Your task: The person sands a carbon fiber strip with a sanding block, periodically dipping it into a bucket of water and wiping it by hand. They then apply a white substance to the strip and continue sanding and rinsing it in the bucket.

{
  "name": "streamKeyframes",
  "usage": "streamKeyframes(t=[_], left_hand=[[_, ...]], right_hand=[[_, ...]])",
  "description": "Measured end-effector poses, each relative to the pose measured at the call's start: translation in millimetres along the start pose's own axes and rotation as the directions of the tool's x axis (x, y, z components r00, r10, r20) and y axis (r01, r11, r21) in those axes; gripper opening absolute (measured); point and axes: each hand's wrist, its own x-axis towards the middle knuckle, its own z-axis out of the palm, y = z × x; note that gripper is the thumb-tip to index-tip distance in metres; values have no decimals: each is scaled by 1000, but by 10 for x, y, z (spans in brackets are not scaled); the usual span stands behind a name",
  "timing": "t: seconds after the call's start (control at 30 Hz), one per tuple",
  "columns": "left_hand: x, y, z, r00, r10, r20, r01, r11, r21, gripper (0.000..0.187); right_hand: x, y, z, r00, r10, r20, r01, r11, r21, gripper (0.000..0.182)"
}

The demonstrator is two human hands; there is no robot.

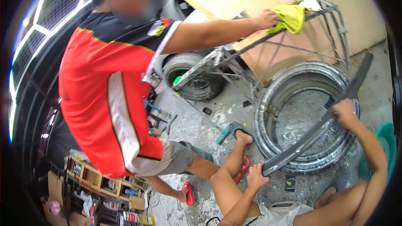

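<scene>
A long dark strip with a fine ridged texture slants across my lap side, its far end curving up to the upper right. My left hand is closed round its lower end. Farther along the strip, my right hand grips it from above. Beneath it on the floor lie stacked, tyre-like rings with a silvery, smeared surface. The strip passes over their right side and partly hides them.
A person in a red and black shirt stands at left, one hand holding a yellow-green cloth on a metal frame. A wheel lies behind. A blue-handled brush is on the floor; a teal basin stands right.
</scene>
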Motion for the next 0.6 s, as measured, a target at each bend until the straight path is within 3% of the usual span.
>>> streamKeyframes(t=[0.07, 0.13, 0.23, 0.27, 0.3, 0.33, 0.37, 0.4, 0.5, 0.57, 0.6], left_hand=[[-13, -9, 11, 1000, 0, 2, 0, 1000, 9, 76], [-9, 36, 22, 1000, -1, -13, 2, 1000, 11, 76], [3, 51, -28, 1000, 6, -29, -6, 1000, -7, 75], [19, 51, -18, 999, 15, -42, -16, 1000, -18, 75], [1, 51, -8, 999, 19, -51, -21, 999, -32, 75], [-8, 67, -23, 998, 21, -56, -23, 999, -38, 73], [-8, 81, -40, 998, 19, -64, -22, 999, -38, 71], [-6, 80, -44, 998, 22, -63, -24, 999, -44, 71], [-4, 92, -66, 999, 22, -50, -25, 998, -57, 71], [2, 85, -60, 995, 58, -82, -62, 997, -49, 72], [10, 76, -71, 1000, 8, 6, -8, 998, -69, 77]], right_hand=[[-72, -436, 225, 971, -206, 120, 194, 976, 102, 10], [-119, -936, 156, 883, -460, 98, 428, 872, 235, 12], [-83, -590, 103, 938, -309, 157, 271, 936, 224, 16], [-43, -257, 81, 977, -154, 150, 111, 958, 263, 21], [0, 89, 22, 994, -51, 95, 42, 995, 93, 24], [34, 297, -165, 994, 113, 10, -114, 992, 47, 22], [57, 690, -102, 987, 157, -44, -157, 988, 3, 19], [88, 769, -187, 984, 149, -96, -154, 987, -49, 16], [151, 341, -32, 999, 36, 30, -32, 993, -112, 15], [171, -332, 198, 974, -158, 165, 148, 986, 72, 16], [127, -689, 304, 927, -249, 280, 208, 963, 170, 20]])
